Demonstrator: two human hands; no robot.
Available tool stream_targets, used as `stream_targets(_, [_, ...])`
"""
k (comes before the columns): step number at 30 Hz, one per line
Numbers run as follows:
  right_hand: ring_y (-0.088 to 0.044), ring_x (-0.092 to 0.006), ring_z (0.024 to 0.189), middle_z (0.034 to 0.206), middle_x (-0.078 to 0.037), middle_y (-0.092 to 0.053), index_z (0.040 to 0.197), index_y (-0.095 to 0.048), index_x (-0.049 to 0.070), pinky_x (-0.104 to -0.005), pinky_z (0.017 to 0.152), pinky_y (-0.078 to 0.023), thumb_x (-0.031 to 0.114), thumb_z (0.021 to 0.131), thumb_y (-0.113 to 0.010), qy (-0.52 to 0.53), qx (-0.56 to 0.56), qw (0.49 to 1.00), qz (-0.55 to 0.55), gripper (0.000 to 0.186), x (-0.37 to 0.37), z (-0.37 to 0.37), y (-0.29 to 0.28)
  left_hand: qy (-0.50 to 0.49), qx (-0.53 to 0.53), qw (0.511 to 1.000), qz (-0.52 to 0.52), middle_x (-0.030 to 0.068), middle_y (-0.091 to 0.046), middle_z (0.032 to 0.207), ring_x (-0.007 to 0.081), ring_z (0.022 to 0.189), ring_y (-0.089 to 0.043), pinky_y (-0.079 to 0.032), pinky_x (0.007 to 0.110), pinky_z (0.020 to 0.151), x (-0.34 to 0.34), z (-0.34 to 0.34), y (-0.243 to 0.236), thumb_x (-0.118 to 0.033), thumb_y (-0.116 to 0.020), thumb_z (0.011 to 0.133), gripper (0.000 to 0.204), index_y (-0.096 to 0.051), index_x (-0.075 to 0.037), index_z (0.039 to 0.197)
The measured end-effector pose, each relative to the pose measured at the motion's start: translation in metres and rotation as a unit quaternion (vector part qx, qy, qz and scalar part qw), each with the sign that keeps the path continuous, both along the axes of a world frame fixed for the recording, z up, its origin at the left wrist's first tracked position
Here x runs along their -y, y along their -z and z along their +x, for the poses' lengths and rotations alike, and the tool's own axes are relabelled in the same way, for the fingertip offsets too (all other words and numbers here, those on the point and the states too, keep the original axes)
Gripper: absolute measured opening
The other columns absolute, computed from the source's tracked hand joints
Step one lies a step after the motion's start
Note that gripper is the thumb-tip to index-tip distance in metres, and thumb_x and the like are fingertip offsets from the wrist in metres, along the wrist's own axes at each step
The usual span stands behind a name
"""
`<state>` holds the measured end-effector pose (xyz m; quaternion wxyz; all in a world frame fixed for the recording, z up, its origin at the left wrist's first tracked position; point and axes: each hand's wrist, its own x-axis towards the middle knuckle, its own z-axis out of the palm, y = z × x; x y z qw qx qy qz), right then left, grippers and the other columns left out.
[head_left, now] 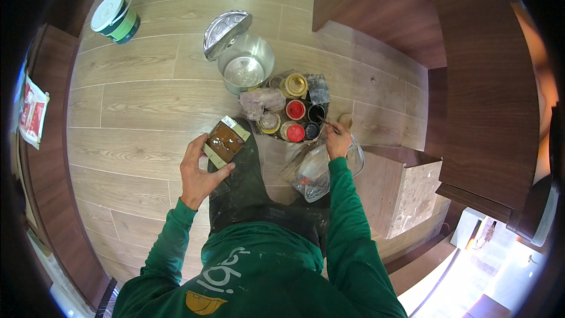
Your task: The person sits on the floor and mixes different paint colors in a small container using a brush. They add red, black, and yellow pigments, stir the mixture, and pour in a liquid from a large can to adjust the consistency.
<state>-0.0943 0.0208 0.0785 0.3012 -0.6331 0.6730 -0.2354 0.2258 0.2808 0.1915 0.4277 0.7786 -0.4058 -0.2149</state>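
My left hand [200, 178] grips a small square block-like palette [225, 142] with glossy brown paint and pale taped sides, above my left leg. My right hand [336, 141] holds a thin brush [326, 122], its tip in an open jar of black paint [316, 113]. Around that jar are red paint jars [295, 109], a dark jar [311, 130], a yellow-rimmed jar [295, 85] and crumpled cloth or plastic [259, 101]. A clear bag [312, 178] with unclear contents lies below my right hand.
An open metal tin [245, 66] with its lid propped stands behind the jars. A lidded bucket [123, 26] sits on the wood-look floor [129, 106] at back left. Brown cabinetry [488, 100] flanks the right, with a wooden box [379, 191] before it; panels [47, 218] line the left.
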Motion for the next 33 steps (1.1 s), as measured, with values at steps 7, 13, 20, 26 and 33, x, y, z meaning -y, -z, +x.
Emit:
stream_targets(7, [-0.077, -0.0349, 0.097, 0.102, -0.022, -0.079, 0.112, -0.082, 0.008, -0.0408, 0.091, -0.057, 0.021, 0.086, -0.076, -0.003, -0.024, 0.999, 0.026, 0.030, 0.003, 0.002, 0.009, -0.002, -0.010, 1.000, -0.016, 0.0186, -0.065, 0.132, 0.0293, 0.111, -0.068, -0.059, 0.037, 0.088, 0.001, 0.000, 0.003, -0.017, -0.099, 0.061, 0.090, -0.059, 0.003, 0.139])
stream_targets(13, [-0.077, -0.0357, 0.091, 0.094, -0.022, -0.078, 0.111, -0.083, 0.011, -0.0417, 0.087, -0.058, 0.022, 0.086, -0.076, 0.005, -0.012, 0.999, 0.030, 0.028, 0.005, 0.000, 0.013, -0.001, -0.003, 1.000, -0.008, 0.0187, -0.065, 0.132, 0.0298, 0.112, -0.068, -0.059, 0.038, 0.088, -0.001, 0.000, 0.005, -0.017, -0.099, 0.061, 0.090, -0.059, 0.003, 0.139])
stream_targets(20, [-0.076, -0.0336, 0.083, 0.088, -0.022, -0.077, 0.107, -0.084, 0.016, -0.0419, 0.083, -0.058, 0.024, 0.083, -0.079, 0.015, -0.021, 1.000, -0.007, 0.026, 0.007, -0.006, 0.009, 0.001, -0.009, 1.000, -0.010, 0.0189, -0.065, 0.133, 0.0303, 0.114, -0.068, -0.059, 0.038, 0.089, -0.001, -0.001, 0.007, -0.018, -0.099, 0.062, 0.090, -0.059, 0.002, 0.140])
stream_targets(26, [-0.076, -0.0235, 0.083, 0.093, -0.016, -0.080, 0.109, -0.081, 0.003, -0.0316, 0.073, -0.057, 0.016, 0.094, -0.072, 0.055, 0.149, 0.986, 0.055, 0.022, 0.000, -0.011, -0.028, -0.002, -0.010, 1.000, -0.016, 0.0184, -0.064, 0.132, 0.0304, 0.113, -0.068, -0.059, 0.038, 0.089, 0.001, -0.002, 0.006, -0.018, -0.099, 0.062, 0.089, -0.059, 0.002, 0.139])
stream_targets(33, [-0.075, -0.0193, 0.084, 0.106, -0.015, -0.079, 0.123, -0.070, -0.003, -0.0263, 0.070, -0.054, 0.016, 0.099, -0.068, 0.192, 0.345, 0.905, 0.162, 0.031, -0.018, -0.046, -0.093, 0.039, -0.024, 0.998, -0.047, 0.0194, -0.064, 0.132, 0.0323, 0.114, -0.067, -0.058, 0.039, 0.092, 0.023, -0.012, 0.003, -0.018, -0.098, 0.063, 0.089, -0.058, 0.001, 0.140])
